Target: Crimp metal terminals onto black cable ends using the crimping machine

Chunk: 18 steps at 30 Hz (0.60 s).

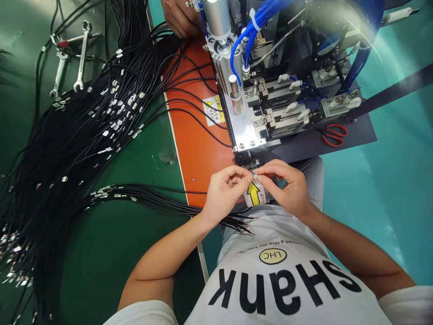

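Head view: we look down on our 2 hands meeting just in front of the machine [250, 126], above the yellow arrow label [253, 195]. Between them sits a small metal piece [254, 175]. The left hand [225, 192] and the right hand [291, 187] each pinch it from their own side. The left fingers [241, 174] are pressed together on it, and so are the right fingers [268, 169]. The piece is clear of the tabletop [135, 253] and close to the machine's front edge, but not in it. We cannot tell whether a wire runs out of the piece, because it is too small to see.

We judge the work to be well along but not finished. A large heap of black cables [67, 149] on the left already shows many metal ends, and a tidier bundle [111, 194] beside it shows more. A few loose wires [238, 222] lie under our left wrist, and their tips look bare. Several cables trail over the orange mat [196, 135] towards the machine.

2 wrenches [81, 58] lie at the far left. Red scissors [334, 134] rest on the dark sheet to the right of the machine. Another person's hand [177, 18] is at the top edge, well apart from ours.
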Each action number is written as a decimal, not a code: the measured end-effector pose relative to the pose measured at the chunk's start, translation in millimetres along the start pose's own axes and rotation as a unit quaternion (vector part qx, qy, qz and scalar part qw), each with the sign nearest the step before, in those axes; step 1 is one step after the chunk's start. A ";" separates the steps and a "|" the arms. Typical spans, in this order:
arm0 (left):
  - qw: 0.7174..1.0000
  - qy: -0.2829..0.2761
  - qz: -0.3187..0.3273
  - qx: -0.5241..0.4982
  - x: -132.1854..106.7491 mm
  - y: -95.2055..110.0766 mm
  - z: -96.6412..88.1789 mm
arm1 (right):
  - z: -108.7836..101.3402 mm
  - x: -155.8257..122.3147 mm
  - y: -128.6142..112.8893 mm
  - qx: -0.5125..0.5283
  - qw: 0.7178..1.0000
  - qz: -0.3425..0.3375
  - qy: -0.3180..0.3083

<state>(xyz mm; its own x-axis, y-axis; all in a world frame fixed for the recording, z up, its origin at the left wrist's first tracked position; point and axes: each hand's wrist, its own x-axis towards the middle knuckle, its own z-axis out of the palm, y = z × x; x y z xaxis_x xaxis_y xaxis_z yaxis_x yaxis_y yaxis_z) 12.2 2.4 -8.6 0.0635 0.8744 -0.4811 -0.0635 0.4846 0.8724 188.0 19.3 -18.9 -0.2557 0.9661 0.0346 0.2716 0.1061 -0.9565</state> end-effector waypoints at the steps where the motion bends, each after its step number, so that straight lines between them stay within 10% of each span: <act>1: 1.000 0.000 0.000 0.000 0.1 -0.1 -0.3 | -0.2 -0.3 -0.1 0.000 1.000 -0.004 0.001; 18: 1.000 -0.019 0.000 0.025 -0.1 -0.1 -1.1 | 2.5 2.9 2.4 0.003 1.000 0.012 0.018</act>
<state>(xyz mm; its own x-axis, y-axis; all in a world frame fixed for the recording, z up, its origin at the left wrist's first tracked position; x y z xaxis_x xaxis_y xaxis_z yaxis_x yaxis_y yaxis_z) 11.1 2.3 -8.7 0.1014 0.8724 -0.4781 -0.0146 0.4818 0.8762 185.6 21.7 -21.8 -0.2148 0.9764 0.0213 0.2718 0.0807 -0.9590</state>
